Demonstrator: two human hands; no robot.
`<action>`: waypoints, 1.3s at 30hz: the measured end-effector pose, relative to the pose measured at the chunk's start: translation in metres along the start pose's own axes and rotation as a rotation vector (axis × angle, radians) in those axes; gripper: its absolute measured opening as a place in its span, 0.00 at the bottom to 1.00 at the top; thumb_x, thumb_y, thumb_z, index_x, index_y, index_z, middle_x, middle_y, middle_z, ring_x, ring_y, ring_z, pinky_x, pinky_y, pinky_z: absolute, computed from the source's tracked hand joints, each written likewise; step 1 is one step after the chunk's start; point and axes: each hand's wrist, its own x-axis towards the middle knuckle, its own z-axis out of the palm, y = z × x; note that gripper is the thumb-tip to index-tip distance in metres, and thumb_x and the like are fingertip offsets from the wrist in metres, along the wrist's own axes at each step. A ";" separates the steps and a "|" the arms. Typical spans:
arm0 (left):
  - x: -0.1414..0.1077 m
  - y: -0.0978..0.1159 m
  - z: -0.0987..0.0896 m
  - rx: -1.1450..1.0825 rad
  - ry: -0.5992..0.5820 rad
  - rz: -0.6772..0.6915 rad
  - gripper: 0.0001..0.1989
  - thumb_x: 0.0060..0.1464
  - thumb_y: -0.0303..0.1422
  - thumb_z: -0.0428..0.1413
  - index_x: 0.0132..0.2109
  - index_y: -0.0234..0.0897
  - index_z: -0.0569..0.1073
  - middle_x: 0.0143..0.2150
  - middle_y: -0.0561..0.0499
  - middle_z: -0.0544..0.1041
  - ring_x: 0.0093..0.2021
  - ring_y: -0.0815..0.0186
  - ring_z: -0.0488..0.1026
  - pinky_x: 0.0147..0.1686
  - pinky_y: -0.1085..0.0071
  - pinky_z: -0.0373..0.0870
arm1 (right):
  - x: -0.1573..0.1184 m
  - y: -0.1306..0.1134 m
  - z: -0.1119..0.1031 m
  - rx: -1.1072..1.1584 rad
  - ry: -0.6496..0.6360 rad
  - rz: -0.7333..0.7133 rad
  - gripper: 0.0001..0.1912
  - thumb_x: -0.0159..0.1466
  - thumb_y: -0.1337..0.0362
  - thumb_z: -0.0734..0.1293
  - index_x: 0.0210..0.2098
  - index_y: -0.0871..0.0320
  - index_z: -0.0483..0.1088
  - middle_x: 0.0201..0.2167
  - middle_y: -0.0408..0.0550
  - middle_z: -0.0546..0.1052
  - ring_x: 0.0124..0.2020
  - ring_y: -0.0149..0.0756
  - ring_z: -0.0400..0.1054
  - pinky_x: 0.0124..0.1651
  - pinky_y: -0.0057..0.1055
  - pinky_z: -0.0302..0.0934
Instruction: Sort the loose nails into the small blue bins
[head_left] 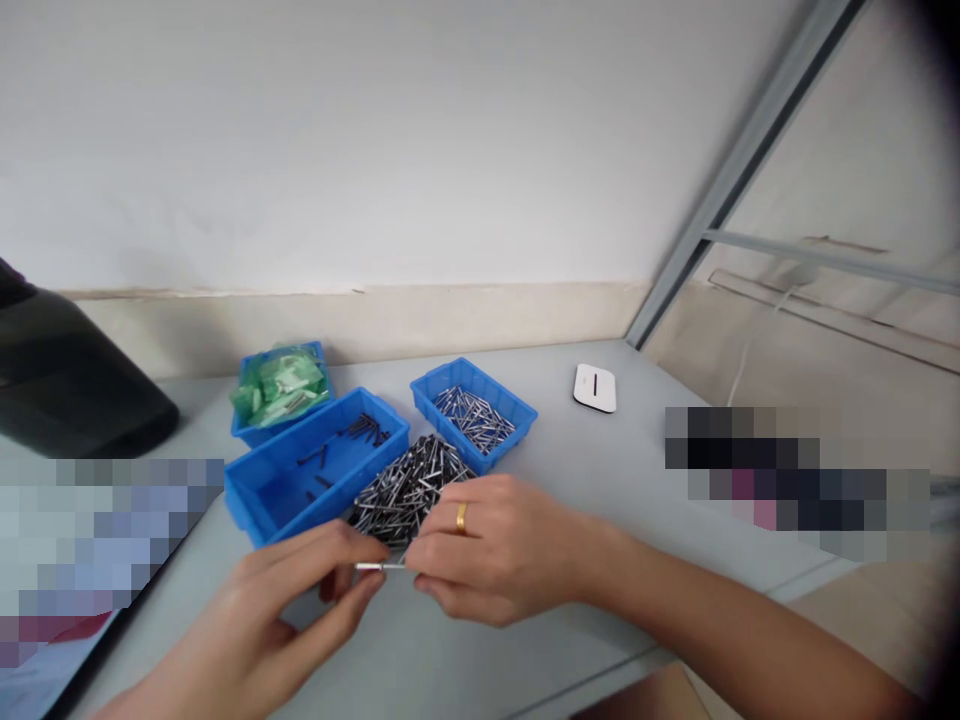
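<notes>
Between my two hands lies a small silver blind rivet [370,566], with its thicker end to the left and its thin stem to the right. My left hand [300,590] is closed in a pinch at the thick end, thumb below and index finger above. The fingers of my right hand [499,550], which wears a gold ring, close on the stem and hide its tip. Just behind the hands is a loose pile of black and silver rivets [409,490]. A blue bin [255,490] with some dark pieces stands left of the pile.
Behind the pile, another blue bin [525,412] holds silver rivets. A further blue bin [319,350] at the back left contains green plastic packaging [281,385]. A white square device [595,388] lies right. A dark container [75,375] stands far left; a metal frame [720,190] rises right.
</notes>
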 end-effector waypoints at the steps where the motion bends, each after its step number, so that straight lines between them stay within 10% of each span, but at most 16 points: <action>1: 0.000 -0.002 0.000 0.010 0.000 0.005 0.06 0.57 0.33 0.52 0.39 0.40 0.73 0.29 0.54 0.76 0.28 0.71 0.73 0.27 0.82 0.70 | 0.001 -0.001 -0.001 0.018 -0.015 -0.011 0.08 0.65 0.63 0.58 0.38 0.59 0.66 0.32 0.44 0.72 0.30 0.29 0.62 0.35 0.27 0.56; 16: -0.008 -0.018 0.008 -0.027 0.010 -0.022 0.17 0.57 0.35 0.53 0.54 0.45 0.65 0.31 0.57 0.77 0.28 0.72 0.75 0.24 0.85 0.71 | 0.001 0.002 -0.003 0.020 -0.016 -0.043 0.14 0.66 0.60 0.56 0.28 0.58 0.66 0.29 0.44 0.71 0.29 0.30 0.59 0.33 0.28 0.55; 23: -0.002 -0.013 0.004 0.095 -0.178 0.211 0.12 0.58 0.34 0.52 0.49 0.44 0.71 0.38 0.52 0.78 0.36 0.68 0.76 0.35 0.79 0.73 | -0.003 0.020 -0.022 -0.307 0.092 0.437 0.13 0.67 0.63 0.56 0.31 0.60 0.69 0.27 0.47 0.71 0.32 0.34 0.62 0.39 0.32 0.56; 30: 0.002 -0.011 0.007 0.135 -0.229 0.343 0.11 0.61 0.31 0.48 0.46 0.42 0.73 0.36 0.51 0.77 0.36 0.69 0.75 0.38 0.78 0.72 | -0.012 0.033 -0.015 -0.339 -0.061 0.719 0.12 0.66 0.59 0.59 0.40 0.61 0.69 0.35 0.51 0.73 0.38 0.39 0.64 0.43 0.35 0.58; 39: 0.002 -0.006 0.008 0.090 -0.273 0.307 0.11 0.61 0.30 0.47 0.44 0.42 0.73 0.35 0.51 0.76 0.34 0.69 0.74 0.34 0.77 0.72 | -0.006 0.023 -0.015 -0.078 -0.125 0.368 0.11 0.67 0.62 0.58 0.41 0.59 0.69 0.36 0.50 0.73 0.41 0.35 0.64 0.45 0.32 0.56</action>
